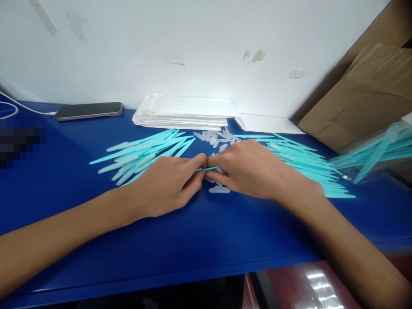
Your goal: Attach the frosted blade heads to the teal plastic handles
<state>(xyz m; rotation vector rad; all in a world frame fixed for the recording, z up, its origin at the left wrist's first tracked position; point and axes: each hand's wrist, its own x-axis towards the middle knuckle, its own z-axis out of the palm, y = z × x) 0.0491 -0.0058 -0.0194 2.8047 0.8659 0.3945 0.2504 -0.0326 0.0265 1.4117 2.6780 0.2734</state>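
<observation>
Between my two hands, over the middle of the table, is a slim turquoise eyebrow razor [208, 169], mostly covered by the fingers. My left hand [165, 184] pinches it from one side, fingertips closed. Meeting it from the other side, my right hand [254, 169] also grips the razor with thumb and fingers. Small translucent caps [219, 189] lie scattered below and behind the fingertips. Beyond the left hand is a fanned pile of turquoise razors with pale caps on their ends [141, 150]. Another pile of turquoise razors [305, 167] spreads behind the right wrist.
White flat boxes or envelopes [189, 107] are stacked against the wall, with another white one [268, 123] beside them. A phone [90, 110] on a cable lies back left. At right, a clear bag of razors [383, 146] rests by a brown cardboard box [363, 94]. The blue table [180, 249] ends in front.
</observation>
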